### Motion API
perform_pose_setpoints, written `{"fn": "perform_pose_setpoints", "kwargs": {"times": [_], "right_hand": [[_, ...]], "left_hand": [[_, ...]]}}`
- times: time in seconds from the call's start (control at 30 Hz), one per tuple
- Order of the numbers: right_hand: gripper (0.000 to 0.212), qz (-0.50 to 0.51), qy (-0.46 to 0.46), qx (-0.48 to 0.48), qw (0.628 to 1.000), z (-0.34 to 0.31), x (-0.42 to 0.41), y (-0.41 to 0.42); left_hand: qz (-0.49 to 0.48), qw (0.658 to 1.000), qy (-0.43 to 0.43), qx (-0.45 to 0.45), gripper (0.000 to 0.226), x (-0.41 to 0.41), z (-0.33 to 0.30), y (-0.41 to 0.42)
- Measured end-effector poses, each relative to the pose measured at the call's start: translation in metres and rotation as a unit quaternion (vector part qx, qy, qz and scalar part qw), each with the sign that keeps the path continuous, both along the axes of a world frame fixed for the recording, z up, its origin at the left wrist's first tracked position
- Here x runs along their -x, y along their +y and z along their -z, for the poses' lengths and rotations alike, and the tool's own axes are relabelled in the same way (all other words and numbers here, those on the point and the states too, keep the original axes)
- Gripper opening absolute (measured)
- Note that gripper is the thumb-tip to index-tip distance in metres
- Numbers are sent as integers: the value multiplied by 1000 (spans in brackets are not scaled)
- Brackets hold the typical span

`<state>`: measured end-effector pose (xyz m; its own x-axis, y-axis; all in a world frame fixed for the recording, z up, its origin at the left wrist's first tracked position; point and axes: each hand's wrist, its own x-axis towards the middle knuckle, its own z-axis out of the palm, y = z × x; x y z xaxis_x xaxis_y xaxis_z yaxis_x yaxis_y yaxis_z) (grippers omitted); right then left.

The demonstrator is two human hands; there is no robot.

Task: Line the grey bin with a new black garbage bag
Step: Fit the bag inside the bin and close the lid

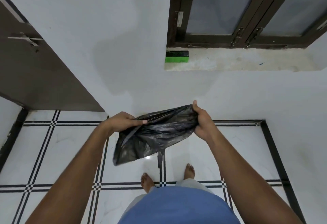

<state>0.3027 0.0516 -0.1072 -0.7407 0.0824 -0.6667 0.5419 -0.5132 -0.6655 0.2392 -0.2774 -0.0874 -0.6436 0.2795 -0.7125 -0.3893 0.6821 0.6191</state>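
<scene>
In front of me, above the white tiled floor (67, 153), I've got the black garbage bag (155, 135) stretched between both hands. My left hand (122, 122) pinches one edge between thumb and fingers; my right hand (203, 123) is fisted around the other bunched end, thumb up. The bag sags, crumpled, over my bare feet (146, 182). Beyond: a white wall, a window sill (247, 61) with a green-and-black box (177, 56), a brown door (35, 75) to my left.
</scene>
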Motion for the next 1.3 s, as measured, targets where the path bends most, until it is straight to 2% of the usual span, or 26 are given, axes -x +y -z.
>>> {"fn": "perform_pose_setpoints", "kwargs": {"times": [0.03, 0.1, 0.17, 0.2, 0.27, 0.33, 0.43, 0.53, 0.6, 0.67, 0.7, 0.8, 0.93, 1.0, 1.1, 1.13, 1.2, 1.3], "right_hand": [[65, 8, -8, 6, 1000, 2, -2, 2], [65, -7, 2, 26, 1000, 1, -9, 3], [60, -74, 22, 51, 996, 2, -14, 2], [57, -121, 26, 53, 991, 2, -14, 1], [53, -185, 13, 29, 982, 5, -10, 2], [56, -171, 7, 41, 984, 10, -4, 7], [61, -124, 20, 77, 989, 15, 3, 22], [64, -140, 6, 1, 990, 14, 8, 32], [81, -171, -52, -40, 983, 18, 7, 32], [97, -199, -98, 11, 975, 25, 4, 23], [96, -199, -99, 43, 974, 30, 2, 19], [74, -148, -44, 71, 985, 37, 8, 14], [70, -147, -40, 77, 985, 27, 19, 13], [58, -123, -23, 98, 987, 28, 24, 13], [44, -77, -22, 109, 991, 27, 34, 20], [40, -60, -27, 115, 991, 27, 36, 25], [31, -22, -47, 120, 991, 25, 37, 38], [38, 18, -69, 118, 990, 30, 36, 57]], "left_hand": [[-15, 1000, -23, -6, 77, -2, 3, -6], [-100, 989, -83, -76, 80, -5, 4, -12], [-207, 963, -96, -145, 77, -6, 8, -10], [-240, 956, -73, -153, 69, -7, 10, -5], [-257, 961, 26, -97, 53, -7, 13, 7], [-311, 944, 92, -63, 52, -5, 14, 16], [-403, 909, 51, -96, 47, -2, 9, 25], [-444, 884, -3, -148, 44, -9, 0, 46], [-464, 866, -31, -186, 45, -15, -5, 68], [-479, 850, -57, -211, 44, -21, -6, 86], [-482, 846, -65, -218, 44, -24, -7, 93], [-452, 847, -91, -263, 51, -33, -8, 104], [-380, 877, -103, -276, 56, -41, -4, 109], [-341, 901, -97, -249, 57, -40, 4, 109], [-277, 953, -9, -123, 45, -35, 14, 110], [-281, 955, 13, -92, 39, -34, 18, 108], [-321, 943, 13, -87, 29, -32, 29, 102], [-333, 937, -11, -102, 25, -27, 41, 89]]}}
